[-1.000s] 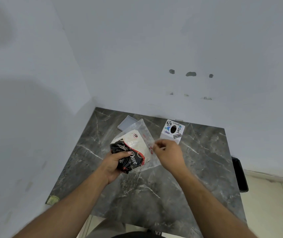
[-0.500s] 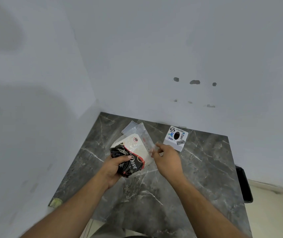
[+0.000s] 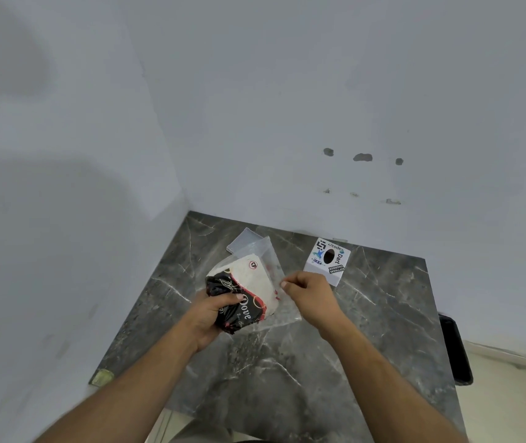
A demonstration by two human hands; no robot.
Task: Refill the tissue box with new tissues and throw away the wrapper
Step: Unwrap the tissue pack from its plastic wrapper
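Tissue pack (image 3: 249,292), in its black, white and red printed wrapper, is being held above the middle of the dark marble table (image 3: 383,330), with the left hand (image 3: 213,314) clenching its near black end. The right hand (image 3: 311,292) is pinching the clear plastic flap (image 3: 274,266) at the pack's right side. The white tissue box (image 3: 327,260) is standing near the table's far edge, just beyond the right hand, and a clear lid (image 3: 244,241) is lying toward the far left corner.
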